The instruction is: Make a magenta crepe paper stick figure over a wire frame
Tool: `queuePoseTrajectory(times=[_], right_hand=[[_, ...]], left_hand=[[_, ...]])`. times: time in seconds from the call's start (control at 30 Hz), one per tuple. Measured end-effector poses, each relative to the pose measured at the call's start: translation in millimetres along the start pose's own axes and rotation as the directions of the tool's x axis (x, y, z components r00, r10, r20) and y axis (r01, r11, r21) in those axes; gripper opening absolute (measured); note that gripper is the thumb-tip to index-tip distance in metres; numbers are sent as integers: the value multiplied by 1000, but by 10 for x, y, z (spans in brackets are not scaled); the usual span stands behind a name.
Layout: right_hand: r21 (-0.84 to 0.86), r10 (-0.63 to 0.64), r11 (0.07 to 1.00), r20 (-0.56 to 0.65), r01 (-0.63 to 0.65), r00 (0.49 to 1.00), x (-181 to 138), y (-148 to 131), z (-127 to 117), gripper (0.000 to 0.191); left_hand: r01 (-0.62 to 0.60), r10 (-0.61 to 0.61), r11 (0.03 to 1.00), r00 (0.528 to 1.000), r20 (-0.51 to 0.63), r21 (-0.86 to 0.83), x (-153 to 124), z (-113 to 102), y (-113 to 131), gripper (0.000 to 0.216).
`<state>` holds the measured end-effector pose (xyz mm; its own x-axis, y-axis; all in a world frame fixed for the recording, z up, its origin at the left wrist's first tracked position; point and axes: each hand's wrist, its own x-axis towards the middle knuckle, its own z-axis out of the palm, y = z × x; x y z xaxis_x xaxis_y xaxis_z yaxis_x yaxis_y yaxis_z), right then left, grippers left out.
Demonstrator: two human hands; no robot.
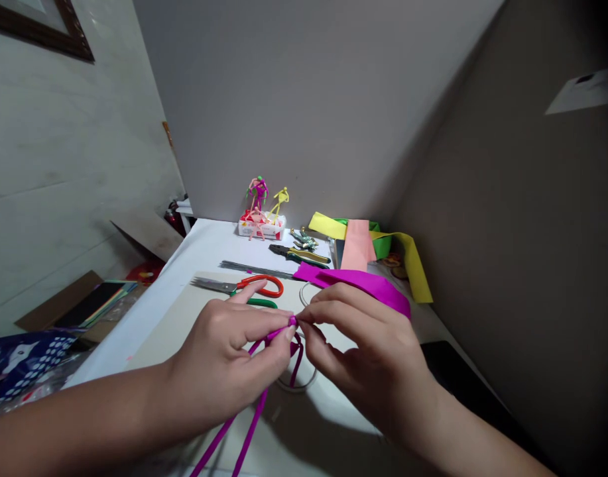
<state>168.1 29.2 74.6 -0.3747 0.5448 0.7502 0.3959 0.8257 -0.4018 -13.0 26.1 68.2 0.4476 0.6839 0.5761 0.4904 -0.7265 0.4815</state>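
Fingers [264, 319] of the left hand [217, 361] and right hand [378, 354] clamped on a gathered magenta paper strip [280, 333], pinched tight against slipping, orange-handled scissors [261, 286] within easy reach on the worktop [194, 258].

A home craft corner: paper strips [353, 281], scissors [244, 286], framed picture [35, 20].

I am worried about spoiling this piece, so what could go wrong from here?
The small magenta knot is pinched only by the fingertips of the left hand and right hand, so it could perhaps slip. The thin magenta strips hang free and might tangle with the thin wire ring. The wide magenta strip beside the right hand might crease.
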Motion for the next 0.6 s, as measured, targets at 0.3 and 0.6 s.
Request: queuePoseTrajectory(times=[0.3, 0.6], right_hand=[[253, 257, 924, 144, -287, 956, 67, 37, -39, 14], [215, 114, 966, 153, -145, 982, 52, 77, -58, 9]], left_hand=[[-11, 12, 1000, 1000, 13, -29, 5, -22, 8, 25], [-49, 48, 999, 998, -37, -12, 4, -11, -24, 26]])
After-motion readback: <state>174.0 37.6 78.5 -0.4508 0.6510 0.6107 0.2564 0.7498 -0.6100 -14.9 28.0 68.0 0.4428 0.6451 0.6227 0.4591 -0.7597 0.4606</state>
